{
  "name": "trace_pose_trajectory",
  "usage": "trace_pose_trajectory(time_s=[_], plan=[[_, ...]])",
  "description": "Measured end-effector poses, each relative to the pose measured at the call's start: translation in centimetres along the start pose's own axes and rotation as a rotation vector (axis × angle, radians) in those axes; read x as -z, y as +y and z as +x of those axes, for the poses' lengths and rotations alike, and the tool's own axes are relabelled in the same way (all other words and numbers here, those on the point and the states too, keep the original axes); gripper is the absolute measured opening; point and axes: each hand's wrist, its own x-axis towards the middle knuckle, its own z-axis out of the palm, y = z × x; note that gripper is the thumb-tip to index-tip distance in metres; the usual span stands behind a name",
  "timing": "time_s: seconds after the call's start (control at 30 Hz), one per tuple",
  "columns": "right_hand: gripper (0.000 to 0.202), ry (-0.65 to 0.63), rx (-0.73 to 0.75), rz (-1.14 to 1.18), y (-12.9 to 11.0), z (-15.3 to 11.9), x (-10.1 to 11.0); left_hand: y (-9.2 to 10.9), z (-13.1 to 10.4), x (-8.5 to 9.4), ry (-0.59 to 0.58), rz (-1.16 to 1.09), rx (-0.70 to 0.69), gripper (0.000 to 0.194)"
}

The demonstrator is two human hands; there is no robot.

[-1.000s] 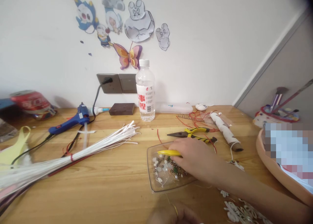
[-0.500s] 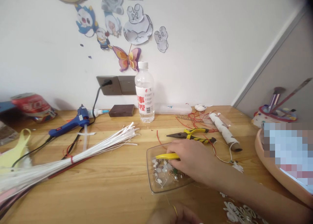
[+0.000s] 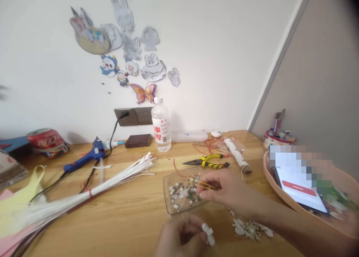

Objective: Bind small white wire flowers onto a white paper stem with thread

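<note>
Between the thumb and fingers of my right hand [image 3: 224,189] is a pair of thin yellow tweezers [image 3: 206,184], held above the right side of a clear plastic box [image 3: 166,201]. Dark and white beads [image 3: 182,192] lie loose in that box, along with a few green bits. My left hand [image 3: 178,234], nearer the front edge, pinches a small white flower-shaped piece of coiled cord [image 3: 208,233]. More white coiled pieces [image 3: 248,228] lie on the table under my right forearm. Whether the tweezer tips grip a bead is too small to tell.
Yellow-black pliers [image 3: 209,161] lie behind the box, near tangled red cord [image 3: 213,144] and a white-wrapped roll [image 3: 238,156]. Left are a white strip bundle [image 3: 112,182] and a blue glue gun [image 3: 84,159]. A water bottle [image 3: 161,128] stands behind; a phone [image 3: 300,191] rests in a pink basin [image 3: 267,163].
My right hand has lifted from the beads, and the tweezers have turned. My left hand has come further into view with the white flower piece. The camera has tilted up.
</note>
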Motion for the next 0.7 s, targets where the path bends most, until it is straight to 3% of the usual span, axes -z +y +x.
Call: trace_pose_trajectory(time_s=[0.1, 0.23, 0.37, 0.5, 0.7], plan=[[0.009, 0.042, -0.030, 0.136, -0.2, -3.1, 0.2, 1.2, -0.6, -0.4, 0.047, 0.038, -0.043, 0.015], [0.011, 0.122, -0.078, 0.272, -1.3, -6.4, 0.2, 3.1, -2.3, -0.9, -0.005, 0.104, -0.101, 0.017], [0.010, 0.201, -0.001, 0.243, -3.2, -8.3, 0.2, 4.9, -4.7, -1.8, 0.001, 0.082, -0.153, 0.022], [0.012, 0.238, 0.049, 0.204, -4.9, -9.6, -0.2, 6.3, -7.2, -2.8, 0.011, 0.112, -0.214, 0.015], [0.013, 0.397, 0.120, 0.074, -6.0, -10.7, -0.9, 7.1, -9.0, -3.5, 0.016, 0.127, -0.248, 0.012]])
